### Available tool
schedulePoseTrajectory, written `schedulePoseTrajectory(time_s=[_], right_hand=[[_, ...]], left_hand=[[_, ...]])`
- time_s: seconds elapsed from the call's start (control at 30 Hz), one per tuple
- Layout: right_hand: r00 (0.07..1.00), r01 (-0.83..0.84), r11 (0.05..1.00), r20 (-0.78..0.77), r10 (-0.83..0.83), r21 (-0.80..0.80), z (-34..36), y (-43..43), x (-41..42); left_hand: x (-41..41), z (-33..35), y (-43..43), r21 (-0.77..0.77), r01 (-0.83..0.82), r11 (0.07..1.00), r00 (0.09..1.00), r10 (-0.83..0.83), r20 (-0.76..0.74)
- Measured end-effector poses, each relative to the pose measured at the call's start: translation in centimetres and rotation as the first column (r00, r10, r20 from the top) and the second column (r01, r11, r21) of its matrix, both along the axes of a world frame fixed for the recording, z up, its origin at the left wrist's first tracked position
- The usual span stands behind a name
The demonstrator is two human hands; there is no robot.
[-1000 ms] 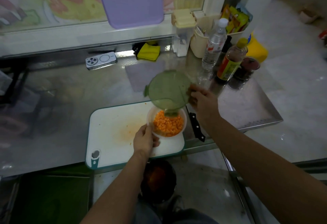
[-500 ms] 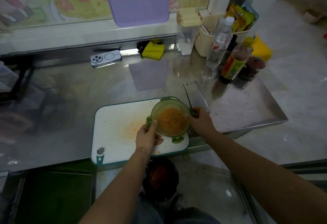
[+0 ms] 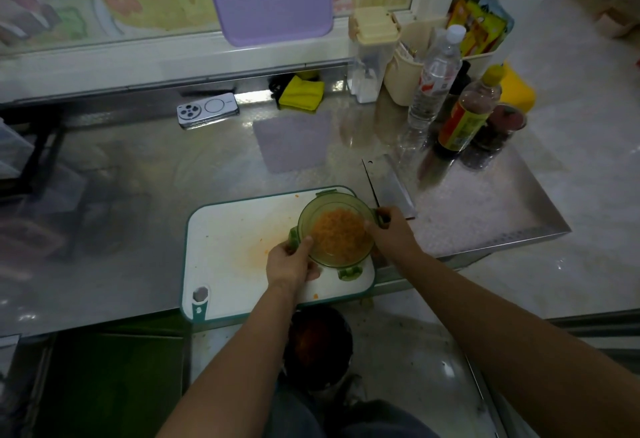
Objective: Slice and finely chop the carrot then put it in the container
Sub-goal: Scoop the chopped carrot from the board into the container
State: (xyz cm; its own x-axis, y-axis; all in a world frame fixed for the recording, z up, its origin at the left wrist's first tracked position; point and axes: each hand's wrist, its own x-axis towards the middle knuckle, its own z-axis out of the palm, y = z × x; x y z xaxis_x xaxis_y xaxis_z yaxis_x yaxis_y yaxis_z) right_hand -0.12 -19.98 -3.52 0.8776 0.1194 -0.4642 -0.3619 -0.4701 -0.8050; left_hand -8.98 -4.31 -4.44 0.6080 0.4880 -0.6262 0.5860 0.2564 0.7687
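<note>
The left hand [image 3: 291,261] grips the left side of the round container [image 3: 336,233], with the thumb pressed on the green lid [image 3: 346,205] near its left latch and the other fingers curled under the wall. The right hand [image 3: 391,230] holds the right side of the same container; its fingers are closed over the lid rim at the right latch. Both hands are pressed on the container from opposite sides. The lid is translucent green and sits on top of the container, and through it the finely chopped carrot [image 3: 337,237] is visible as an orange heap inside. One latch tab [image 3: 349,273] at the near side sticks out flat over the board.

The container stands on the white cutting board [image 3: 235,247], in its far right corner. The board has a green edge and lies at the near edge of the steel counter [image 3: 138,195], partly over it. Orange stains and some small carrot bits lie on the board to the left of the container and near its near edge.

Just beside the board on the right lies a cleaver [image 3: 391,185], its blade pointing to the far side; its handle is hidden behind the right hand. Toward the far right corner of the counter stand a water bottle [image 3: 434,81] and a sauce bottle [image 3: 467,115]. A phone [image 3: 207,109] and a yellow cloth [image 3: 300,93] lie at the far edge.
</note>
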Motion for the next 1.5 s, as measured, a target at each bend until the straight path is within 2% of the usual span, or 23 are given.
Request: schedulePoseTrajectory(time_s=[0.2,0.27,0.37,0.43,0.6,0.77,1.0,1.1,1.23,1.33,1.43,1.5], right_hand=[[0.998,-0.021,0.999,0.056,0.024,-0.047,-0.1,-0.3,-0.3],[0.997,-0.009,0.999,0.077,0.013,-0.052,-0.4,-0.5,-0.6],[0.992,0.032,0.996,0.124,-0.022,-0.084,-0.7,-0.4,-1.0],[0.985,0.061,0.991,0.169,-0.04,-0.122,-0.8,-0.2,-1.1],[0.978,0.107,0.989,0.191,-0.085,-0.106,-1.4,0.1,-1.1],[0.976,0.13,0.99,0.186,-0.117,-0.06,-1.8,0.1,-0.9],[0.977,0.159,0.986,0.156,-0.148,-0.055,-1.3,0.7,-1.0],[0.981,0.125,0.986,0.162,-0.106,-0.11,-1.2,0.6,-1.3],[0.993,0.116,0.982,0.047,-0.11,-0.147,-1.0,0.5,-2.3],[0.995,-0.091,0.932,0.005,0.099,-0.352,-0.6,0.6,-2.4],[0.98,-0.084,0.89,0.122,0.154,-0.448,0.1,1.2,-1.5],[0.956,-0.022,0.941,0.268,0.118,-0.337,0.0,2.0,-0.5]], left_hand=[[-0.3,0.0,-0.5,0.044,-0.043,0.998,0.999,0.042,0.023],[-0.3,0.0,-0.7,0.154,-0.017,0.988,0.999,0.012,0.035],[-0.3,-0.4,-0.8,0.393,0.093,0.915,0.994,-0.106,0.01],[-0.2,-0.5,-0.9,0.459,0.13,0.879,0.99,-0.144,-0.004],[-0.1,-1.3,-1.0,0.396,0.117,0.911,0.991,-0.134,0.017],[0.2,-1.3,-0.6,0.43,0.14,0.892,0.982,-0.18,0.054],[0.1,-1.4,-0.4,0.381,0.116,0.917,0.976,-0.176,0.127],[0.3,-1.0,-0.2,0.38,0.14,0.914,0.975,-0.194,0.108],[1.0,-0.5,0.9,0.412,0.115,0.904,0.986,-0.155,0.065],[1.3,-0.7,1.6,0.446,0.171,0.879,0.98,-0.2,0.017],[1.4,-0.7,1.3,0.44,0.279,0.854,0.956,-0.291,-0.04],[1.6,-0.9,1.1,0.432,0.296,0.852,0.949,-0.315,-0.028]])
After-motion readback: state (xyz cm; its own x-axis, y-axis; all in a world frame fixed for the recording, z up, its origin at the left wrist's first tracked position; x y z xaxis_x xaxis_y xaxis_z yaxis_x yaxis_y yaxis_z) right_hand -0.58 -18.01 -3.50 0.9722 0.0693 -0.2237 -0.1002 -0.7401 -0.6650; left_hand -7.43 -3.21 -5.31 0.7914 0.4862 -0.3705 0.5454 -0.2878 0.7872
